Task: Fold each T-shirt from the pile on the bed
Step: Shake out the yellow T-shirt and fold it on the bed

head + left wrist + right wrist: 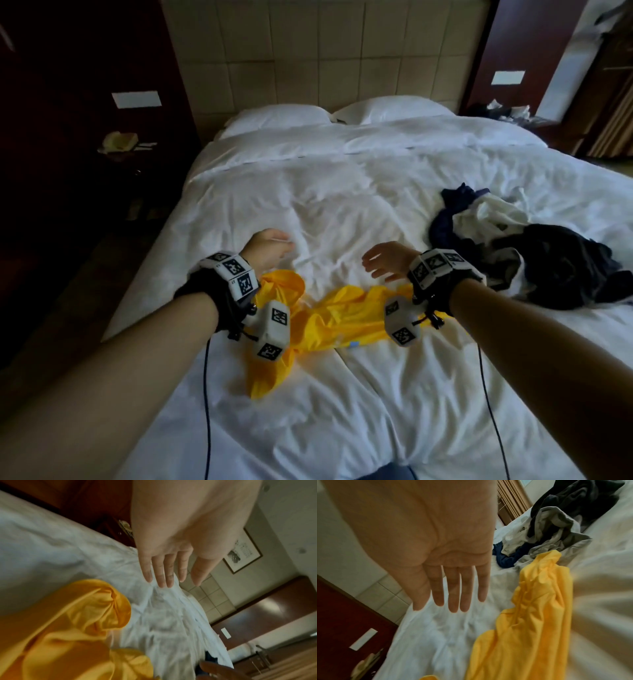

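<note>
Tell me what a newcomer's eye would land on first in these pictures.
The bright yellow T-shirt stands out first, lying crumpled on the white bed just below the wrists. Above it the left hand and right hand hover open, holding nothing. To the right lies the pile of dark and white clothes, still unfolded.

T-shirt (pixel 329 311) on bed (pixel 342 192) — pile (pixel 520 240) rightward

Tiled headboard (pixel 308 51), dark wood panels (pixel 85 68)
</note>
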Demonstrator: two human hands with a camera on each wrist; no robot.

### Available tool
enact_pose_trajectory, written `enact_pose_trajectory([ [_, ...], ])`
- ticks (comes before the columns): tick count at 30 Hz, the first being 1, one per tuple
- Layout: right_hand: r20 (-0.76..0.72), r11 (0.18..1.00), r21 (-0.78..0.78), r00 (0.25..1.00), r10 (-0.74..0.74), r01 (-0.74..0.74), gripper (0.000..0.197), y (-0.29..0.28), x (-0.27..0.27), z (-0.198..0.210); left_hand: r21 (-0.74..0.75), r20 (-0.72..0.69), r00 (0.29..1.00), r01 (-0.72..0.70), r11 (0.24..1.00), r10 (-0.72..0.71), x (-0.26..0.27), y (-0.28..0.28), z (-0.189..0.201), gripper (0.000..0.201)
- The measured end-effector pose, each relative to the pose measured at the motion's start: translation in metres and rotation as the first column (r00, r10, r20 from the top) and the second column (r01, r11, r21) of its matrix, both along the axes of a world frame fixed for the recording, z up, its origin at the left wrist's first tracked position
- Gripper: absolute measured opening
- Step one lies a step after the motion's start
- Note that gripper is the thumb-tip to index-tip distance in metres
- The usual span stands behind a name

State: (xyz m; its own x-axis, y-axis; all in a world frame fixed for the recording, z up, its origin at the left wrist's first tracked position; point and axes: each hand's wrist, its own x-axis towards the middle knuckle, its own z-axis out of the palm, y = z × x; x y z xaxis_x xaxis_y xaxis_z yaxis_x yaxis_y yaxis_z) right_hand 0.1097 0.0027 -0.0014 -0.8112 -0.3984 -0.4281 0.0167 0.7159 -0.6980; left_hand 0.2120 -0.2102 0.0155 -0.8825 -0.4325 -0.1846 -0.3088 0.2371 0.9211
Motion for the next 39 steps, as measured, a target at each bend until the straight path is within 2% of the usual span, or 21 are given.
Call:
enact_pose_trajectory([
  [3,-0.045,0.991,0.13,0.999,0.023,-0.017,0.039,0.011,-0.015,-0.037,-0.044,0.107,0.988,0.112,0.993,-0.107,-0.019,0.019,-0.031,0.031],
  [5,-0.087,0.955,0.289,0.992,0.094,-0.065,0.047,0.017,-0.023,-0.06,-0.052,0.173,0.971,0.176,0.983,-0.165,-0.028,0.03,-0.051,0.031],
  [7,-0.091,0.906,0.416,0.989,0.119,-0.071,0.061,0.023,-0.032,-0.083,-0.056,0.233,0.951,0.223,0.973,-0.204,-0.037,0.038,-0.072,0.032],
  [10,-0.053,0.787,0.61,0.985,0.163,-0.097,0.084,0.034,-0.044,-0.112,-0.081,0.301,0.917,0.298,0.951,-0.261,-0.049,0.046,-0.097,0.034],
  [12,-0.034,0.711,0.693,0.98,0.198,-0.12,0.085,0.039,-0.051,-0.124,-0.129,0.371,0.875,0.38,0.916,-0.311,-0.055,0.047,-0.109,0.045],
  [13,-0.023,0.692,0.71,0.978,0.209,-0.131,0.078,0.041,-0.053,-0.129,-0.153,0.41,0.847,0.429,0.89,-0.338,-0.056,0.046,-0.115,0.052],
  [15,-0.056,0.714,0.691,0.977,0.207,-0.112,0.052,0.041,-0.058,-0.134,-0.205,0.483,0.796,0.507,0.837,-0.364,-0.055,0.042,-0.126,0.059],
  [16,-0.069,0.727,0.68,0.979,0.192,-0.095,0.041,0.04,-0.06,-0.135,-0.228,0.506,0.781,0.53,0.817,-0.365,-0.054,0.039,-0.132,0.056],
  [19,-0.179,0.809,0.588,0.978,0.104,0.021,0.043,0.038,-0.063,-0.133,-0.257,0.477,0.781,0.563,0.786,-0.403,-0.051,0.034,-0.136,0.037],
  [22,-0.235,0.881,0.47,0.97,0.061,0.058,0.031,0.031,-0.058,-0.104,-0.283,0.352,0.857,0.48,0.83,-0.376,-0.052,0.028,-0.12,0.029],
  [25,-0.32,0.941,0.273,0.942,-0.106,0.198,0.032,0.023,-0.057,-0.072,-0.326,0.17,0.937,0.347,0.879,-0.306,-0.053,0.016,-0.092,0.014],
  [26,-0.349,0.95,0.22,0.927,-0.134,0.22,0.031,0.021,-0.055,-0.059,-0.332,0.127,0.948,0.319,0.888,-0.293,-0.051,0.012,-0.08,0.013],
  [27,-0.37,0.96,0.166,0.917,-0.153,0.227,0.03,0.018,-0.052,-0.048,-0.335,0.086,0.954,0.299,0.893,-0.287,-0.048,0.009,-0.068,0.022],
  [30,-0.409,0.98,-0.017,0.893,-0.188,0.199,0.029,0.01,-0.04,-0.01,-0.324,-0.02,0.957,0.267,0.908,-0.288,-0.036,0.004,-0.028,0.032],
  [34,-0.49,0.969,-0.225,0.849,-0.201,0.099,0.018,0.003,-0.017,0.052,-0.287,-0.099,0.952,0.253,0.924,-0.291,-0.011,0.003,0.025,0.016],
  [37,-0.517,0.938,-0.342,0.843,-0.147,-0.046,0.024,-0.003,0.009,0.106,-0.232,-0.092,0.939,0.303,0.924,-0.331,0.009,0.008,0.06,0.031],
  [39,-0.558,0.926,-0.343,0.827,-0.068,-0.155,0.017,-0.011,0.029,0.135,-0.189,-0.133,0.92,0.342,0.921,-0.369,0.021,0.018,0.083,0.04],
])
